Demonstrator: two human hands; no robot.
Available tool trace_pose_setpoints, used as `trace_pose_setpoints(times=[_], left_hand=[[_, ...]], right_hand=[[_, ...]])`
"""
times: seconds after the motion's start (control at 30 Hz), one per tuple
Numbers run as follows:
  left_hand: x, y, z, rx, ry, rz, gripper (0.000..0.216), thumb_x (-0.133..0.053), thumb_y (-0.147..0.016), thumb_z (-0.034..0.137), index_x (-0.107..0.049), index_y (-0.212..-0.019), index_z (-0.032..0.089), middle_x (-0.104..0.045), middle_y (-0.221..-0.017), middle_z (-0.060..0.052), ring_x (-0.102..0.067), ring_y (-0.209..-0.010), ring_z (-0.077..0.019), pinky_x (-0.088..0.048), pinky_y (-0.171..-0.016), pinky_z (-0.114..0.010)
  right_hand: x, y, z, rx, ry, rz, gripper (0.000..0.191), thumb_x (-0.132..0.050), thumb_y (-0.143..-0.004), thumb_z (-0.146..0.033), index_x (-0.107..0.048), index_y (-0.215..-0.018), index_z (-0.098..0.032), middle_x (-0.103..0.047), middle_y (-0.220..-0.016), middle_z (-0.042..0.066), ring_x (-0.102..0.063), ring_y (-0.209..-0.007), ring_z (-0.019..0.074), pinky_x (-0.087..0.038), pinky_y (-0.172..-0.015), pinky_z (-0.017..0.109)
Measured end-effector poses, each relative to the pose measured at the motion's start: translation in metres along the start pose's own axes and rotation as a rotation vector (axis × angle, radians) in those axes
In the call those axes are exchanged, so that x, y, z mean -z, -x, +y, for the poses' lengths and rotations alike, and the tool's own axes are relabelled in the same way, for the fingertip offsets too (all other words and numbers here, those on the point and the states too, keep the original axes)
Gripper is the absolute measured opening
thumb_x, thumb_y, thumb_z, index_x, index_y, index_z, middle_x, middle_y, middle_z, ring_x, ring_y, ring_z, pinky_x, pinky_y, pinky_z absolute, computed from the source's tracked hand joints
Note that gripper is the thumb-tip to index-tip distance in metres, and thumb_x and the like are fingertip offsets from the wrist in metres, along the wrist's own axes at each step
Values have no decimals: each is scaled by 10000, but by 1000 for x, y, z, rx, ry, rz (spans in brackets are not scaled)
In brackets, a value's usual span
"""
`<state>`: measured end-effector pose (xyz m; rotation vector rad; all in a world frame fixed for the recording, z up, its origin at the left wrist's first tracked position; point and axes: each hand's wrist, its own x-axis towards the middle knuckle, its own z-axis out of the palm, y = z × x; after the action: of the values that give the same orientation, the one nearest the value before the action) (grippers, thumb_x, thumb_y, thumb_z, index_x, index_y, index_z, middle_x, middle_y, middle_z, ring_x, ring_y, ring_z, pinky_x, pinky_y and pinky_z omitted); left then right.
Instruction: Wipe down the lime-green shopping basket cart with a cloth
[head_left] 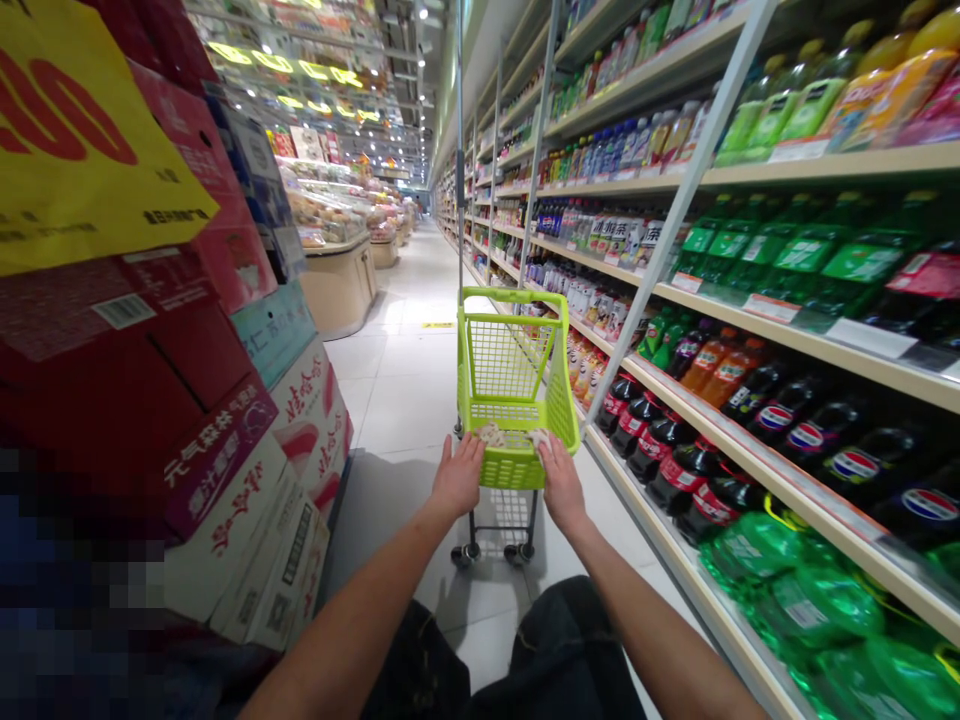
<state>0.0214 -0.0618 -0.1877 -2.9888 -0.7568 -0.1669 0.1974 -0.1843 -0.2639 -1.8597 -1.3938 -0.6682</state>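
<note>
A lime-green shopping cart point(517, 365) with a grid basket stands upright on wheels right in front of me. At the left of its near rim, my left hand point(459, 478) has its fingers closed over a pale, patterned cloth point(490, 434). My right hand point(559, 482) holds another pale cloth point(538, 437) against the right of the same rim. Both thumbs point up, and the fingertips are partly hidden by the cloths and the rim. Beneath the basket, dark legs point(504, 526) end in black wheels.
On the right, long shelves point(787, 375) hold many drink bottles, with green multipacks point(802, 600) low down. Stacked cartons point(247, 520) and a yellow price sign point(82, 140) crowd the left. Food display counters point(337, 285) line the tiled aisle point(412, 290) ahead.
</note>
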Motion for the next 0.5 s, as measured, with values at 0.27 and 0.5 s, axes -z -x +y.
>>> trace_pose_setpoints(times=[0.27, 0.5], left_hand=[[22, 0, 36, -83, -9, 36, 563, -460, -684, 211, -434, -1215, 27, -508, -1223, -186, -355, -1234, -287, -73, -1102, -468], [25, -1, 82, -288, 53, -16, 606, -455, -722, 264, -355, -1286, 65, -422, -1338, -161, -311, -1278, -249, -76, -1110, -448]], right_hand=[[6, 4, 34, -23, -9, -40, 510, -318, -767, -12, -507, -1217, -160, -440, -1338, 116, -272, -1313, 191, -340, -1027, 472], [37, -6, 84, -190, 45, -44, 471, -309, -757, -27, -567, -1136, -139, -467, -1310, 131, -333, -1280, 214, -309, -1036, 483]])
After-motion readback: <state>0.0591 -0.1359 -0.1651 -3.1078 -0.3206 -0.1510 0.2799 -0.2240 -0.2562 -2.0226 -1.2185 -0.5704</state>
